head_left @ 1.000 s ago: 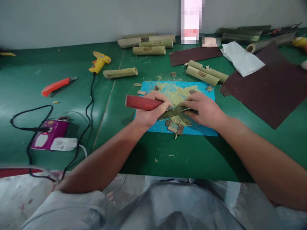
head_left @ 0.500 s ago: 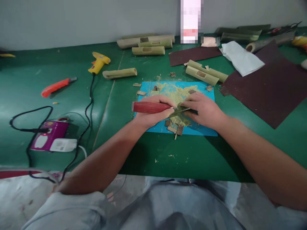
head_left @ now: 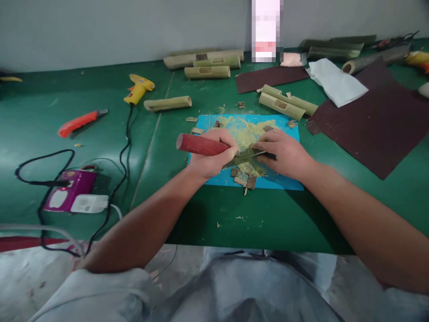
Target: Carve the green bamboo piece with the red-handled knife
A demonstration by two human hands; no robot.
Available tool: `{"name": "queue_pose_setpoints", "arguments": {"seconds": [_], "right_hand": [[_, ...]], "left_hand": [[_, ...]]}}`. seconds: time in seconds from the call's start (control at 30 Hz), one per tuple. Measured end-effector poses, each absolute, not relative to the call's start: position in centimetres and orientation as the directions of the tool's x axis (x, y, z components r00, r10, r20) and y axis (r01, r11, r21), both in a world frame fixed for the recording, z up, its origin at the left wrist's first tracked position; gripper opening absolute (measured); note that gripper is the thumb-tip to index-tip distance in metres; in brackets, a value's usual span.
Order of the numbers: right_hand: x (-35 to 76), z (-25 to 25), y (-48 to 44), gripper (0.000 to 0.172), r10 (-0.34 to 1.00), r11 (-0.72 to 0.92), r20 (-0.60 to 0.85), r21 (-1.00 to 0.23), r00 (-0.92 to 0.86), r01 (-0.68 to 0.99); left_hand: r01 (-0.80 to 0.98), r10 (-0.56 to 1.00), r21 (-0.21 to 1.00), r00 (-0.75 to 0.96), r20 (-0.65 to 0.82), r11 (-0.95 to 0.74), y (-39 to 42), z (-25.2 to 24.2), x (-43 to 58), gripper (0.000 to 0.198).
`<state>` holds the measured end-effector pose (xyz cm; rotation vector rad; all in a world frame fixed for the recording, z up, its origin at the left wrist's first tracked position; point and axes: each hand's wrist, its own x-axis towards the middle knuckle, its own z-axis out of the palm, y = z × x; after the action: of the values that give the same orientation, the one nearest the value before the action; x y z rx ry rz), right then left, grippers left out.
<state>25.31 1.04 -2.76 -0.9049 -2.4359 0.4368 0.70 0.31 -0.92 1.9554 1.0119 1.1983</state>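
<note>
My left hand [head_left: 214, 154] is closed round the thick wooden handle of a red-handled tool [head_left: 201, 144]. The handle's butt points left, and its working end is hidden by my fingers. Under both hands lies a dark green bamboo piece [head_left: 246, 157], mostly covered. My right hand [head_left: 284, 152] grips its right part, fingers bent over it. A thin, bright metal-looking strip [head_left: 257, 154] runs along the bamboo towards the right fingers; I cannot tell what it belongs to. Beneath is a blue sheet [head_left: 281, 182] strewn with yellowish shavings [head_left: 248, 127] and small bamboo chips [head_left: 250, 182].
Cut bamboo tubes [head_left: 208, 72] lie at the back, with others [head_left: 281, 105] right of the sheet. A yellow glue gun [head_left: 139, 89], an orange-red cutter [head_left: 78, 123] and a purple power box [head_left: 69, 190] with cables stand left. Brown sheets [head_left: 375, 129] and white paper [head_left: 337, 82] lie right.
My left hand and the red-handled tool have shifted slightly left, and the handle's butt end has tilted up. More of the bamboo shows between my hands. My right hand has barely moved.
</note>
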Motion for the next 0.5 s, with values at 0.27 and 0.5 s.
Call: {"name": "queue_pose_setpoints", "arguments": {"seconds": [0.27, 0.5], "right_hand": [[25.22, -2.68, 0.94, 0.029, 0.667, 0.737, 0.347, -0.435, -0.659, 0.517], [25.31, -3.01, 1.17, 0.03, 0.657, 0.748, 0.351, -0.414, -0.667, 0.518]], "left_hand": [[0.281, 0.851, 0.813, 0.299, 0.431, -0.51, 0.24, -1.06, 0.62, 0.021], [0.232, 0.845, 0.82, 0.264, 0.465, -0.523, 0.23, -1.17, 0.66, 0.021]]}}
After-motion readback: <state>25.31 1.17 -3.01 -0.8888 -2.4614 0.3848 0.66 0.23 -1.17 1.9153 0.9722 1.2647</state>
